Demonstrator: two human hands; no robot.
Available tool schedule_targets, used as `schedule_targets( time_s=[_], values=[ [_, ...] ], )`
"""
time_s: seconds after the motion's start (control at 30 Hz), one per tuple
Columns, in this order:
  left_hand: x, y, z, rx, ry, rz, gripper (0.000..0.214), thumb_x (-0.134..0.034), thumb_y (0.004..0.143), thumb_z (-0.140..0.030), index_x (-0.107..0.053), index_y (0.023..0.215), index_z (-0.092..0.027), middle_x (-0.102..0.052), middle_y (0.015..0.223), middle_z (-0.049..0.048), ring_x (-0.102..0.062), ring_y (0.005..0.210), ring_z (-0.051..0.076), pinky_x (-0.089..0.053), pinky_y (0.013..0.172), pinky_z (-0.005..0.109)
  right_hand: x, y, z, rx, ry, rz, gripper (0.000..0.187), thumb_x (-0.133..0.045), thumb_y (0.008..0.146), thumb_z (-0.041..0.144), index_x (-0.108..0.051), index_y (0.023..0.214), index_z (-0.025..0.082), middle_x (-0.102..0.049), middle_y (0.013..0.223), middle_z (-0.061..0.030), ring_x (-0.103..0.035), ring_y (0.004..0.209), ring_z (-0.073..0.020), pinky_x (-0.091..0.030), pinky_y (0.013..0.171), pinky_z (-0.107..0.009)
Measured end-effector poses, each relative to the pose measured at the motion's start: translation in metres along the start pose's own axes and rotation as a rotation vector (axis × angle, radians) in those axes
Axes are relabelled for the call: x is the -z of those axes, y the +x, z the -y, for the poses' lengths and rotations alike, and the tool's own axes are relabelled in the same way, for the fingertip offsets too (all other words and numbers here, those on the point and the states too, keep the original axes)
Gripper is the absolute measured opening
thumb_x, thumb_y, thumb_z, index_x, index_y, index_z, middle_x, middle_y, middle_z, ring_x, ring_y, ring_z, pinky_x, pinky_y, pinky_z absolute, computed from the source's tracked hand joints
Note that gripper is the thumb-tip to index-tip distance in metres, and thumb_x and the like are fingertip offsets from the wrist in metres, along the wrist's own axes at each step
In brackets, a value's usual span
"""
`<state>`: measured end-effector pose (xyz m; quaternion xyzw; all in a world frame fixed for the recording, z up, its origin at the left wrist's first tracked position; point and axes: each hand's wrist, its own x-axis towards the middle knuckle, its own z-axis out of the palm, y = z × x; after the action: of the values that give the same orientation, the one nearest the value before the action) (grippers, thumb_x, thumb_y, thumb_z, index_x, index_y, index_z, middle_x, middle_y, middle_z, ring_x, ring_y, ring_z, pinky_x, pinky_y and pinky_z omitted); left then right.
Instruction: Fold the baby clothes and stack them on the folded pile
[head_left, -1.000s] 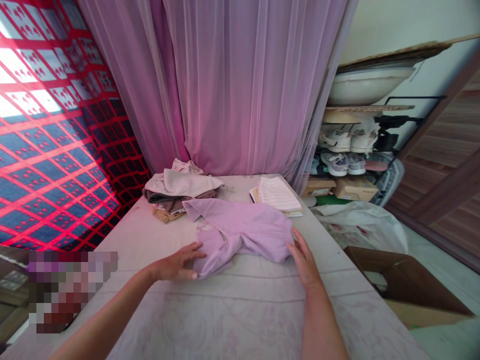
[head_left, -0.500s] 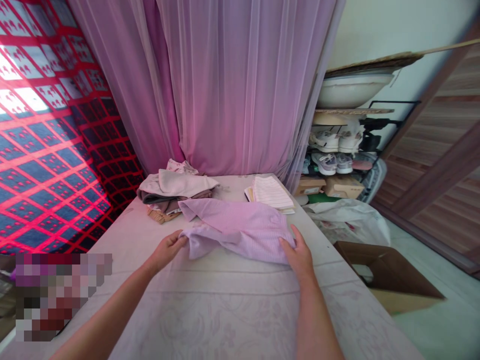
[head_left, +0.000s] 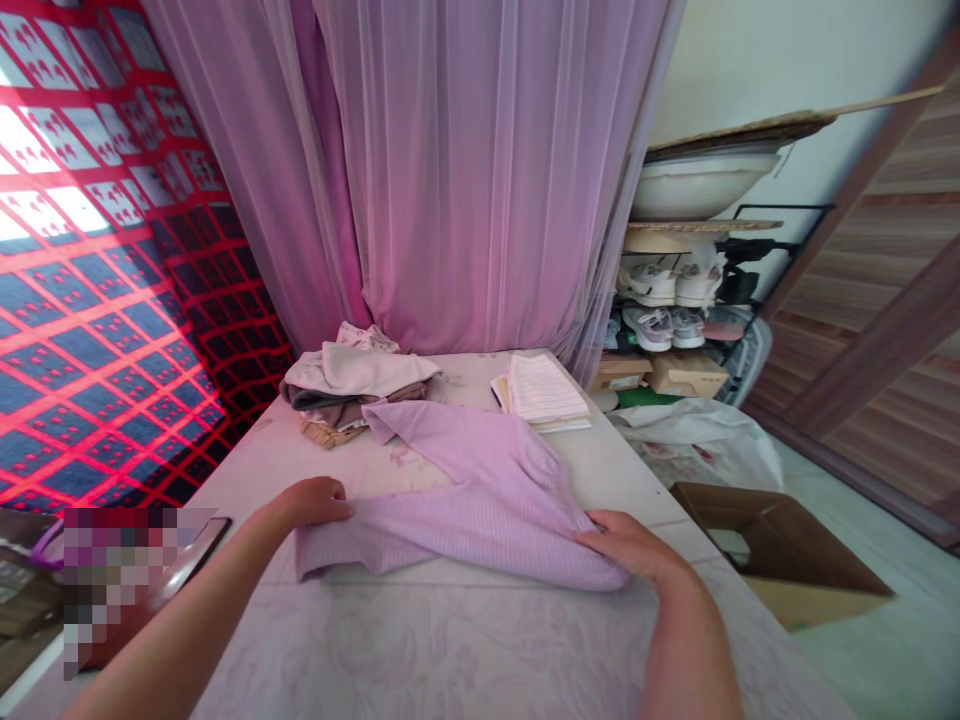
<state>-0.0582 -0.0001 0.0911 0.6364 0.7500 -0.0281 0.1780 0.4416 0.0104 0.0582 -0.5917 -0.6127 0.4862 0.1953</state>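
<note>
A pair of lilac ribbed pants [head_left: 480, 515] lies across the table, its two legs spread toward the left and its waist at the right. My left hand [head_left: 319, 500] is closed, fingers curled over the upper edge of the nearer leg, close to the cuff. At the waist end, my right hand [head_left: 626, 542] grips the fabric along the edge, with the thumb partly out of sight. The farther leg reaches up to a pile of folded clothes [head_left: 367, 370]. Beyond the waist sits a stack of folded striped cloth [head_left: 547, 388].
The table [head_left: 420, 650] has a pale floral cover. An open cardboard box [head_left: 817, 600] stands on the floor to the right, below a rack with shoes [head_left: 671, 328] and a white basin [head_left: 701, 185]. Purple curtains [head_left: 465, 180] hang behind. A blurred object lies at left.
My hands have spread apart and come nearer, the left one moving left and down. The nearer leg now lies stretched out flatter, and a gap shows between the legs.
</note>
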Motion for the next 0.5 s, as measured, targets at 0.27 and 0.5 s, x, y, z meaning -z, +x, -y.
schedule_targets(
  time_s=[0.27,0.5],
  values=[
    [0.035,0.038,-0.030,0.123,-0.207,-0.350,0.066,-0.061,0.075,-0.047,-0.047,0.136,-0.026,-0.072,0.094,0.0063,-0.068,0.084,0.024,-0.049,0.069,0.031,0.022,-0.002,-0.022,-0.194,-0.177,-0.228,0.016,-0.069,0.055,0.032,-0.060,0.047,0.022,-0.059,0.048,0.0002,-0.053,0.052,-0.0184,-0.033,0.051,-0.027],
    [0.025,0.057,-0.044,-0.019,-0.505,-0.248,0.079,-0.057,0.080,-0.039,-0.022,0.150,-0.030,-0.071,0.090,0.0008,-0.067,0.062,0.014,-0.048,0.054,0.021,0.026,0.005,-0.031,-0.171,-0.103,-0.280,0.009,-0.070,0.053,0.031,-0.066,0.053,0.023,-0.065,0.055,-0.0013,-0.059,0.056,-0.0204,-0.039,0.055,-0.029]
  ],
)
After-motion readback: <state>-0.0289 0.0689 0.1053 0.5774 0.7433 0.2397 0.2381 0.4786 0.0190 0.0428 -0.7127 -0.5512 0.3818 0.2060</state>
